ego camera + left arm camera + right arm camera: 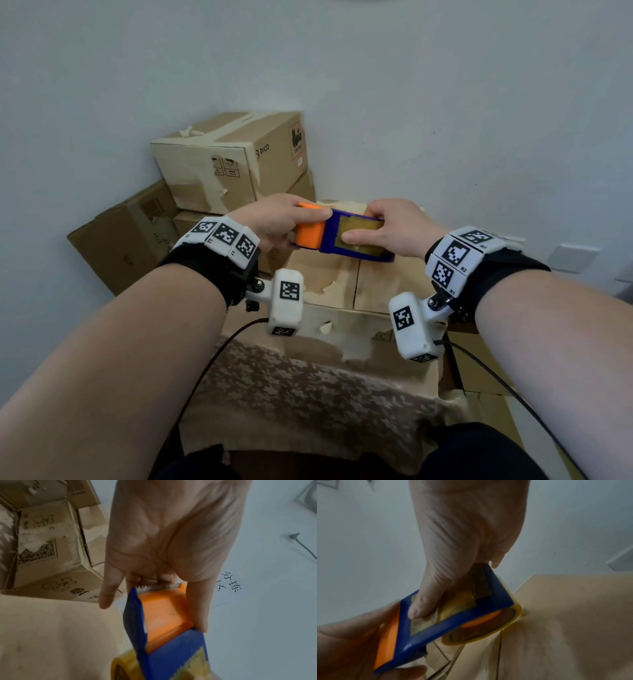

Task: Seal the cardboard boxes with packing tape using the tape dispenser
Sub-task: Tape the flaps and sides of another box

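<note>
I hold a blue and orange tape dispenser [342, 236] in both hands, just above a closed cardboard box [329, 281] with a centre seam. My left hand [308, 221] grips the orange end, thumb on top; in the left wrist view the left hand [163, 561] wraps that end by the serrated blade [157, 586]. My right hand [373, 224] grips the blue end. In the right wrist view its thumb [418, 608] presses on the yellowish tape roll [513, 615] through the frame's window. The dispenser [496, 596] is tilted over the box top [565, 628].
Taped cardboard boxes [233, 161] are stacked against the white wall at back left, with another box [126, 236] leaning lower left. A camouflage-patterned covering [308, 387] hangs down the near box front. A wall socket [575, 257] sits at right. Cables trail from both wrist cameras.
</note>
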The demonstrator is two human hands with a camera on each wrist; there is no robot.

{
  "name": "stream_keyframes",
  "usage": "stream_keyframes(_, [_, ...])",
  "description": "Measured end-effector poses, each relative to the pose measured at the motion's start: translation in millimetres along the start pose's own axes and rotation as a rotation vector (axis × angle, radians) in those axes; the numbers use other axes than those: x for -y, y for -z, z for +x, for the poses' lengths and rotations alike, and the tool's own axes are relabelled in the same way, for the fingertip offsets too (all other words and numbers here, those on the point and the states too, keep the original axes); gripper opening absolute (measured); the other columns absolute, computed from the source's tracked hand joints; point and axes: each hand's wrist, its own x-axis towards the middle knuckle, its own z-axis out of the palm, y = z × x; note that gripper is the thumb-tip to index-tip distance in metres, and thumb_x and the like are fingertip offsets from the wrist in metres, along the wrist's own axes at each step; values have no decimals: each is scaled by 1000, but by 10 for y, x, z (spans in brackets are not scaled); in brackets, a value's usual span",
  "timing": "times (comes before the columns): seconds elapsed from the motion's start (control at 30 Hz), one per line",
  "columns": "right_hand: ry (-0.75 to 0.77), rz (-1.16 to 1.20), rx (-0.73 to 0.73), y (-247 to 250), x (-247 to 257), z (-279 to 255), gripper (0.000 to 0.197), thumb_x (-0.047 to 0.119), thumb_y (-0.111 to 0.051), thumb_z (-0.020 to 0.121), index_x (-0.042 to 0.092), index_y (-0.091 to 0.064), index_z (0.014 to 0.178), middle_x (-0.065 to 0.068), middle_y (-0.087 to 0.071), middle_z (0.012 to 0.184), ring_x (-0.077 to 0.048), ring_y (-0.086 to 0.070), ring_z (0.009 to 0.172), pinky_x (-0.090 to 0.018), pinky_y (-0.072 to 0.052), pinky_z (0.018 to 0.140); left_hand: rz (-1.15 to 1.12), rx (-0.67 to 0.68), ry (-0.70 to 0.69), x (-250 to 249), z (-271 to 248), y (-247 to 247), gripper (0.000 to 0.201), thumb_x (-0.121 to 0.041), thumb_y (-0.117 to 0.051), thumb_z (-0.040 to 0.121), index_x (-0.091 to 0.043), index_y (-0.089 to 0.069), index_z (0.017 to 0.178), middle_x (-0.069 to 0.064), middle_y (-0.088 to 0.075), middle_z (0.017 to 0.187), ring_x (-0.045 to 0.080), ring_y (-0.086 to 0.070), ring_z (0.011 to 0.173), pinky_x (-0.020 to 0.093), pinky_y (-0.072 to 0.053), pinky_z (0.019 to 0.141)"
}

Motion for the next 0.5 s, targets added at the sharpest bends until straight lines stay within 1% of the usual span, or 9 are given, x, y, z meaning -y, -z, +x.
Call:
stream_keyframes(0.03, [2, 2, 10, 10, 1, -34, 45, 54, -75, 71, 14, -62, 85, -9, -66, 88, -23, -61, 82, -32, -48, 70, 7, 17, 16, 10, -31, -4, 61, -41, -74, 72, -13, -57, 123, 9, -67, 116, 26, -62, 108, 43, -49, 96])
stream_keyframes(0.07, [3, -6, 10, 17, 6, -70, 46, 56, -75, 70, 14, -63, 84, -10, -66, 88, -24, -62, 82, -32, -48, 70, 0, 26, 28, 26, -53, -8, 63, -42, -74, 71, -11, -57, 123, 9, -67, 116, 25, -62, 109, 43, -49, 96])
stream_keyframes(0.1, [3, -14, 3, 28, 13, -96, 47, 58, -75, 69, 14, -63, 83, -10, -66, 87, -24, -62, 83, -32, -48, 71, -28, 23, 38, 35, -77, -13, 57, -41, -70, 77, -9, -57, 122, 9, -68, 114, 23, -64, 106, 40, -51, 94])
stream_keyframes(0.17, [-9, -1, -8, 58, 22, -132, 48, 59, -74, 69, 15, -65, 84, -8, -67, 87, -24, -62, 84, -33, -47, 72, -153, -12, 71, 63, -112, -16, 36, -35, -55, 93, -6, -58, 114, 9, -71, 101, 20, -68, 93, 36, -54, 83])
stream_keyframes(0.23, [-21, 17, 8, 84, 59, -199, 48, 61, -73, 69, 16, -67, 87, -5, -68, 86, -21, -64, 84, -33, -48, 74, -253, -50, 110, 98, -177, -26, 27, -30, -46, 99, -6, -59, 106, 11, -73, 90, 22, -70, 84, 37, -54, 76])
stream_keyframes(0.27, [-26, 23, 14, 94, 71, -223, 49, 61, -72, 69, 16, -68, 88, -4, -69, 87, -21, -64, 84, -33, -49, 76, -274, -63, 122, 126, -196, -20, 27, -27, -44, 101, -5, -59, 104, 13, -73, 89, 23, -70, 83, 38, -55, 74])
stream_keyframes(0.33, [-36, 42, 16, 110, 94, -277, 51, 62, -71, 70, 15, -70, 89, -5, -70, 86, -21, -65, 83, -36, -51, 78, -303, -91, 133, 175, -242, -14, 30, -24, -40, 102, -1, -59, 104, 18, -71, 95, 26, -70, 83, 37, -57, 67])
stream_keyframes(0.43, [-57, 155, 41, 133, 108, -350, 39, 59, -69, 74, 21, -68, 81, 0, -70, 79, -16, -66, 76, -28, -50, 70, -414, -98, 150, 246, -304, 3, 31, -18, -41, 102, 6, -58, 110, 21, -69, 99, 26, -71, 82, 31, -58, 58])
stream_keyframes(0.5, [-56, 187, 68, 130, 111, -387, 36, 61, -68, 74, 25, -68, 78, 5, -70, 77, -13, -67, 74, -24, -50, 66, -438, -64, 165, 283, -353, -4, 23, -9, -48, 98, 6, -58, 111, 21, -68, 103, 25, -71, 83, 27, -58, 60])
